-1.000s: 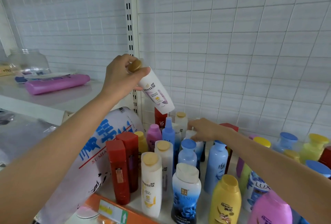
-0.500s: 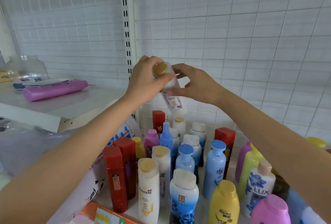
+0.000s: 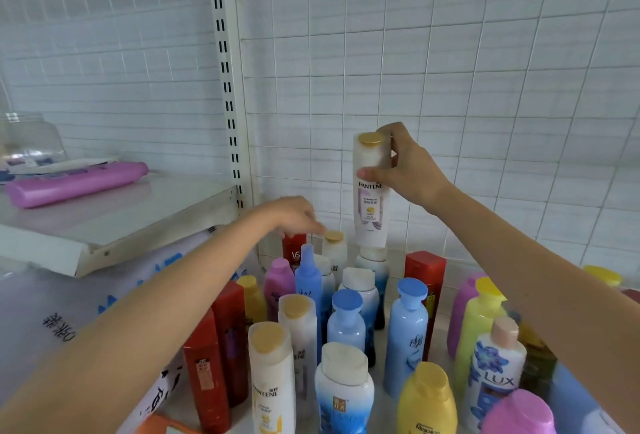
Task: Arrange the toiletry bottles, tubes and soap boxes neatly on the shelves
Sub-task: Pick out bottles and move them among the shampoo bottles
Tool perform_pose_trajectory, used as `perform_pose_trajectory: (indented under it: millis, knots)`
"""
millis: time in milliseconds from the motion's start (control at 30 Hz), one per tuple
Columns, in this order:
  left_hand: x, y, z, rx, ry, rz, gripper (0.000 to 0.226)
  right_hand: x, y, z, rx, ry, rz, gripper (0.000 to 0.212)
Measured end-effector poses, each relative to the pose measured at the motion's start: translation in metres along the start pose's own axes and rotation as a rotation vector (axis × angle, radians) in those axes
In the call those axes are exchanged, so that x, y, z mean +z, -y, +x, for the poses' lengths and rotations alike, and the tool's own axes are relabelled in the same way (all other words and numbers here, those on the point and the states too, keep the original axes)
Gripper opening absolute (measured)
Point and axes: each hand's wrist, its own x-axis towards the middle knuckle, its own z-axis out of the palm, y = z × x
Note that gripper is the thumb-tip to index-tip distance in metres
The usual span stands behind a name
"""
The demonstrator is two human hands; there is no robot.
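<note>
Overhead, right hand point(image 3: 408, 170) grips Pantene bottle point(image 3: 370, 198) above crowded bottles point(image 3: 346, 315); left hand point(image 3: 294, 215) fingers' state unclear.

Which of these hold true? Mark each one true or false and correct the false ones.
1. The right hand holds a white Pantene bottle up above the other bottles. True.
2. The held bottle's cap is blue. False: it is gold.
3. The left hand reaches toward the back row, near a small gold-capped bottle. True.
4. The pink bottle on the upper shelf stands upright. False: it lies on its side.
5. The LUX bottle stands left of the red boxes. False: it stands far to their right.
</note>
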Motion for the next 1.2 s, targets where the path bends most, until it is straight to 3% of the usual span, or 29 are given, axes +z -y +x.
perform_pose_trajectory:
  millis: [200,300,400,500,633,767,933,1033,1200]
  knots:
    - [0.022,-0.009,0.047,-0.160,0.357,0.116,0.084,0.000,-0.013,0.002,-0.007,0.037,-0.070,0.067]
    - [0.032,-0.004,0.069,-0.142,0.412,0.172,0.106,0.000,-0.019,0.002,-0.017,0.012,-0.118,0.062]
    - [0.035,-0.004,0.075,-0.086,0.396,0.235,0.083,0.002,-0.022,0.002,-0.007,-0.022,-0.127,0.058]
    - [0.035,-0.005,0.072,-0.026,0.303,0.227,0.040,0.005,-0.023,0.004,0.013,-0.054,-0.107,0.056]
    - [0.032,0.002,0.069,0.027,0.188,0.144,0.045,0.011,-0.022,0.009,0.012,-0.041,-0.097,0.055]
    - [0.007,0.005,0.049,0.020,0.057,-0.065,0.034,0.018,-0.021,0.014,0.024,-0.038,-0.093,0.055]
    - [-0.035,0.012,0.007,0.083,-0.262,-0.067,0.029,0.032,-0.023,0.017,0.024,-0.020,-0.091,0.053]
    - [-0.055,0.019,-0.016,0.091,-0.473,-0.128,0.028,0.046,-0.025,0.019,0.042,0.109,-0.111,0.050]
    - [-0.068,0.030,-0.038,0.093,-0.722,-0.282,0.023,0.082,-0.038,0.012,0.116,0.491,-0.279,0.051]
